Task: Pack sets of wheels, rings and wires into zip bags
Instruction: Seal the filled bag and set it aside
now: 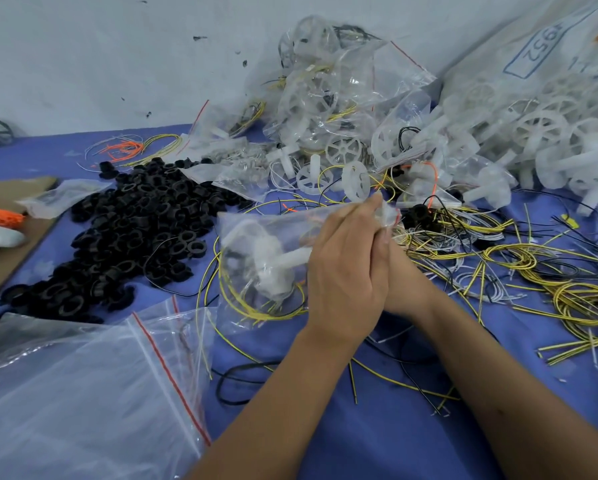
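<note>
Zip bag [266,258], filled: wheel, black ring, yellow wire inside. Hanging mid-tabletop, long axis running left from both hands. Left hand [346,271] and right hand [389,244] are pressing together, fingertips pinching its seal end; left hand nearer.

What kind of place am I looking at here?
Probably a small workshop's hand-packing bench. A heap of black rings, a sack of white wheels and a pile of filled zip bags cover the blue table.

"2567", upside down, boxed, on white sack [547,46] top right.
</note>
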Demonstrator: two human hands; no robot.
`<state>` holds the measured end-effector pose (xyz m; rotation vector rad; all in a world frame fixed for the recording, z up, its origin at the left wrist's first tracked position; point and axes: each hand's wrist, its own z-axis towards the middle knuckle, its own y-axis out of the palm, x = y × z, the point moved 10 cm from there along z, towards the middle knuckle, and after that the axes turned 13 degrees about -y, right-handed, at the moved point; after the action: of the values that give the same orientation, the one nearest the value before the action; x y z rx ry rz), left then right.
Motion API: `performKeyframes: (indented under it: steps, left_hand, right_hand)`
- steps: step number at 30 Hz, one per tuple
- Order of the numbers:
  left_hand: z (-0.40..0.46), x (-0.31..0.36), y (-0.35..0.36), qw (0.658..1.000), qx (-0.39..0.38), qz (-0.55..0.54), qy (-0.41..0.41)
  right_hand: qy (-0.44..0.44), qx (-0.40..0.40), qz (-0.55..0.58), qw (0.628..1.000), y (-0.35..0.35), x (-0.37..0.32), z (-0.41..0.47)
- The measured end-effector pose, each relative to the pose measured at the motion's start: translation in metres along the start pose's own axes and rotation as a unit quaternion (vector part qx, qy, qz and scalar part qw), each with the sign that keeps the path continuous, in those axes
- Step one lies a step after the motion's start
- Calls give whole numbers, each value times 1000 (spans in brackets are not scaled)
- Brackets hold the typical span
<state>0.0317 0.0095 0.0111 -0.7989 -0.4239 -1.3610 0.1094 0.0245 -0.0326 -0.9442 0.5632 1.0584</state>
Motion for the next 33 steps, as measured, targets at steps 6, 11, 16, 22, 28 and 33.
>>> performKeyframes:
  steps: [6,11,16,22,28,33]
  left_hand:
    - [3,-20,-1,997,2,10,-78]
    - [8,-54,7,985,-31,49,-164]
    - [12,-81,11,967,-67,52,-239]
    - [15,-90,-1,963,-17,31,-267]
    - [15,-76,1,971,-35,48,-230]
    - [14,-67,-12,975,17,86,-205]
  right_hand:
    - [-32,-3,-144,989,-9,-7,7]
    - [16,248,-207,946,-70,4,0]
    - [59,175,-366,912,-82,21,43]
    - [100,-112,-510,847,-50,80,94]
    - [100,-8,-503,858,-78,72,99]
    - [30,248,-333,909,-112,17,52]
